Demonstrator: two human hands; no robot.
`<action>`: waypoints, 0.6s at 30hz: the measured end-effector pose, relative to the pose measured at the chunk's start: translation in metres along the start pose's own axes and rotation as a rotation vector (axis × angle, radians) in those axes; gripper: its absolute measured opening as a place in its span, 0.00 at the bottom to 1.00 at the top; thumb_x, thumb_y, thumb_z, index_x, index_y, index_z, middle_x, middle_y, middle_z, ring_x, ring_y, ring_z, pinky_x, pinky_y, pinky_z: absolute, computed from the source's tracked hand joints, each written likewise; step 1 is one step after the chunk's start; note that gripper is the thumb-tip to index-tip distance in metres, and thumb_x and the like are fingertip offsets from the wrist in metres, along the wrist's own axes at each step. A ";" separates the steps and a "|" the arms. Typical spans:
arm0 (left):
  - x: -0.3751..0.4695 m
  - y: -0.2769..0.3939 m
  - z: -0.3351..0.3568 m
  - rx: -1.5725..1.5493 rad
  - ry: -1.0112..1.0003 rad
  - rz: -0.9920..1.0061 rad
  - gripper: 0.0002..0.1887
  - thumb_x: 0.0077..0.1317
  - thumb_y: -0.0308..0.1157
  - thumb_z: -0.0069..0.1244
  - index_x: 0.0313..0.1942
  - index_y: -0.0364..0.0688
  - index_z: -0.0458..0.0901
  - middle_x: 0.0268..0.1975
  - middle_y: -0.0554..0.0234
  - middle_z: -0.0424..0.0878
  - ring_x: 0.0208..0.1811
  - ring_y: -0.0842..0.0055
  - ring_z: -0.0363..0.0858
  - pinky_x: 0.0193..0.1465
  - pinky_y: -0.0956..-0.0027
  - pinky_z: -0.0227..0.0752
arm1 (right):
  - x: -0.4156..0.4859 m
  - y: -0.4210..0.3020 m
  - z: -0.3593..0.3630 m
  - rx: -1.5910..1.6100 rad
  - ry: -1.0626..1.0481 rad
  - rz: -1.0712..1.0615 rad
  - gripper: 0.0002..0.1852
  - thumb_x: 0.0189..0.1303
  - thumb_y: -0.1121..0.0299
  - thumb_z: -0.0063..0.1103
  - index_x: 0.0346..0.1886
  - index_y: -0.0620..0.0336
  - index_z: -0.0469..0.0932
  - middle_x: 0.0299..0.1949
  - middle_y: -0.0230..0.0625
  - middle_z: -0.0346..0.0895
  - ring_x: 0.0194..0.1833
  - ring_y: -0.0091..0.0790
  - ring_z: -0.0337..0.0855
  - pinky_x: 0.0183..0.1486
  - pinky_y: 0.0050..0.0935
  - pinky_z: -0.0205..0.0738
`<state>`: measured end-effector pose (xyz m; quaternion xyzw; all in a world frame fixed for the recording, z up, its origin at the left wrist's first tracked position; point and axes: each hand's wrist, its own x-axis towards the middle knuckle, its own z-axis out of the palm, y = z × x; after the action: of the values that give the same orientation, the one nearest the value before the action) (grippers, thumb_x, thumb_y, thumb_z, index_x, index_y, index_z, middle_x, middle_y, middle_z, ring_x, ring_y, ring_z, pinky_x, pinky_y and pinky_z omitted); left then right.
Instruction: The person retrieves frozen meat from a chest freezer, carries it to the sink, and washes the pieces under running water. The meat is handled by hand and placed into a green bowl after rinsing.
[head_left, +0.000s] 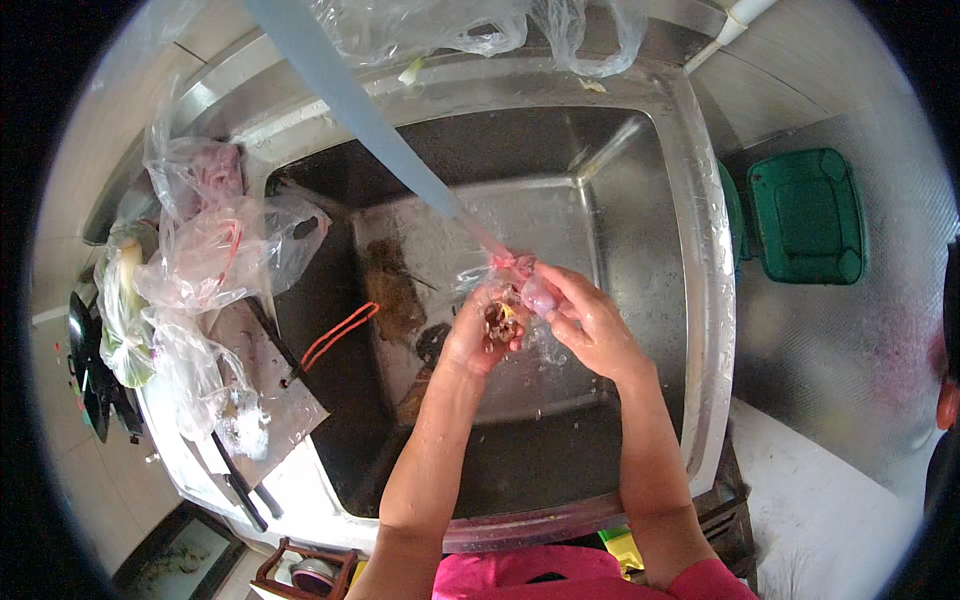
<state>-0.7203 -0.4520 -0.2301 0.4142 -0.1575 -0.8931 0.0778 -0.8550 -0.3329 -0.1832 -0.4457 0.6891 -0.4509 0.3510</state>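
Note:
Over a stainless steel sink basin (517, 420), both hands are together in running water. A pale pink, glossy piece of raw meat or offal (537, 295) lies between them. My left hand (474, 330) is cupped around its left side, with water pooling and splashing in the palm. Something brownish-yellow shows there, too blurred to name. My right hand (596, 330) grips the piece from the right, thumb and fingers on it. A grey-blue hose (375, 127) slants down from above, its water falling onto the piece.
Plastic bags, one with reddish meat (217, 176), crowd the left rim beside a bagged green vegetable (126, 300). A cleaver-like blade (277, 405) and black handles (244, 487) lie there. A red tie loop (337, 334) hangs into the basin. A green plastic basin (808, 217) is at right.

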 end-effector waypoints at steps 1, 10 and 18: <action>0.001 -0.002 0.000 -0.032 0.004 -0.071 0.13 0.62 0.45 0.49 0.38 0.46 0.77 0.30 0.66 0.79 0.21 0.75 0.76 0.14 0.74 0.62 | 0.001 0.001 -0.002 -0.003 -0.002 0.002 0.33 0.54 0.85 0.53 0.66 0.56 0.65 0.57 0.44 0.70 0.49 0.38 0.78 0.50 0.32 0.75; 0.001 -0.006 0.010 -0.068 -0.125 -0.203 0.20 0.59 0.55 0.42 0.32 0.46 0.76 0.20 0.69 0.72 0.12 0.79 0.65 0.09 0.75 0.54 | 0.005 -0.007 -0.003 -0.238 0.135 -0.112 0.32 0.51 0.72 0.67 0.61 0.54 0.68 0.55 0.43 0.69 0.50 0.43 0.75 0.54 0.37 0.71; -0.011 0.001 0.017 0.280 -0.160 -0.203 0.28 0.64 0.62 0.35 0.31 0.45 0.76 0.19 0.68 0.73 0.12 0.80 0.67 0.08 0.76 0.53 | 0.006 0.004 -0.009 -0.043 0.102 -0.140 0.26 0.45 0.71 0.72 0.49 0.57 0.72 0.54 0.41 0.71 0.54 0.43 0.75 0.54 0.37 0.71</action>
<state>-0.7264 -0.4465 -0.2116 0.3623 -0.2433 -0.8958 -0.0841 -0.8666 -0.3348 -0.1841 -0.4766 0.6828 -0.4816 0.2734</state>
